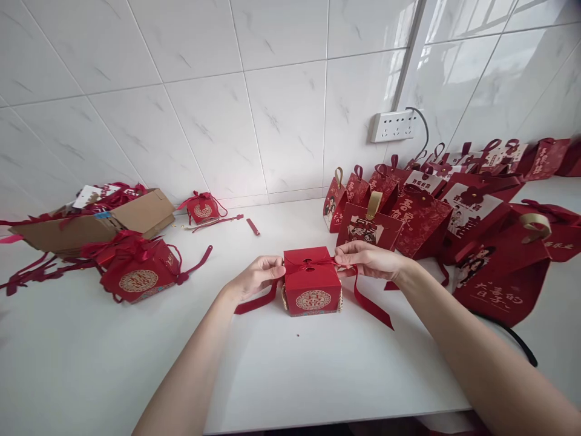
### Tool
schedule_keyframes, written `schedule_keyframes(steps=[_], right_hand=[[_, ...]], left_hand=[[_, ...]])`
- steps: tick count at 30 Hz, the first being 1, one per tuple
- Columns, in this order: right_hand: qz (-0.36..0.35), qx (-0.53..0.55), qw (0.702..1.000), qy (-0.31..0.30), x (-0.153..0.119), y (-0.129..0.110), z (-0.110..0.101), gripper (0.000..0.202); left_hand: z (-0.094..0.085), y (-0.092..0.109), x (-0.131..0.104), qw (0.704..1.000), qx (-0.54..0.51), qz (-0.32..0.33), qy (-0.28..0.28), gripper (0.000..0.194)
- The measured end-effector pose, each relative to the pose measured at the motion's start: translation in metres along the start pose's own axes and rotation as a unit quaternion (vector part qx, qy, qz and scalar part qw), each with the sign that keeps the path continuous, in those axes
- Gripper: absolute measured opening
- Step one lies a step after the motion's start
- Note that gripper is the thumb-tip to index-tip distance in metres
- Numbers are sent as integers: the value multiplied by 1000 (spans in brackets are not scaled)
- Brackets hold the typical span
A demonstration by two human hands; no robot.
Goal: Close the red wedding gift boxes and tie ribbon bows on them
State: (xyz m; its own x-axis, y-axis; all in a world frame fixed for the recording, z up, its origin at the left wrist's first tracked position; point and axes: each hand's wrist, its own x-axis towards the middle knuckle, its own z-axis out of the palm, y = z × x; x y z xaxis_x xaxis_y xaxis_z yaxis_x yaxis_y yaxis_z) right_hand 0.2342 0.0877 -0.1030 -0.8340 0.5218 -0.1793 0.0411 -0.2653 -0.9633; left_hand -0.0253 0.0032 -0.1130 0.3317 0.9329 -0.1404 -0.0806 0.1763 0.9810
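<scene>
Right now we have the red box (pixel 313 284) upright on the worktop (pixel 272 375), in the middle and between our hands. Our left hand (pixel 261 275) pinches the ribbon (pixel 374 310) at the left edge of the box, and our right hand (pixel 365 257) pinches it at the right edge, both in narrow grips; the tails (pixel 256 304) hang loose on either side.

Trouble, we think, would most likely come from uneven pulling: if one hand tugs harder than the other, the box could twist or slide toward that side. Too much force might crease the lid (pixel 313 277), while a slack grip could let the crossing on top loosen. The ribbon might also catch on the cord handles (pixel 340 297) at the sides.

As for containers, the red box is closed, so we cannot tell what it holds. An open cardboard box (pixel 143 212) at the left carries a heap of dark red ribbons (pixel 129 195) and some white cards (pixel 91 195). On its near side sits a tied box (pixel 140 269), and a small box (pixel 202 209) stands farther off, near the wall (pixel 290 121); both look closed. At the right, gift bags (pixel 424 224) crowd together, their contents hidden from us.
</scene>
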Motion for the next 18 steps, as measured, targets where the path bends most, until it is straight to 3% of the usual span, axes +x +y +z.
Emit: schedule_keyframes(steps=[7,14,18], right_hand=[[0,-111,993,23,-15,-14,2,29],[-149,-154,975,65,-29,-29,26,23],[-187,-149,966,102,-21,-23,38,20]], left_hand=[[10,5,-2,1000,17,9,9,40],[19,4,1,998,41,36,-22,33],[20,0,3,998,32,34,-38,31]])
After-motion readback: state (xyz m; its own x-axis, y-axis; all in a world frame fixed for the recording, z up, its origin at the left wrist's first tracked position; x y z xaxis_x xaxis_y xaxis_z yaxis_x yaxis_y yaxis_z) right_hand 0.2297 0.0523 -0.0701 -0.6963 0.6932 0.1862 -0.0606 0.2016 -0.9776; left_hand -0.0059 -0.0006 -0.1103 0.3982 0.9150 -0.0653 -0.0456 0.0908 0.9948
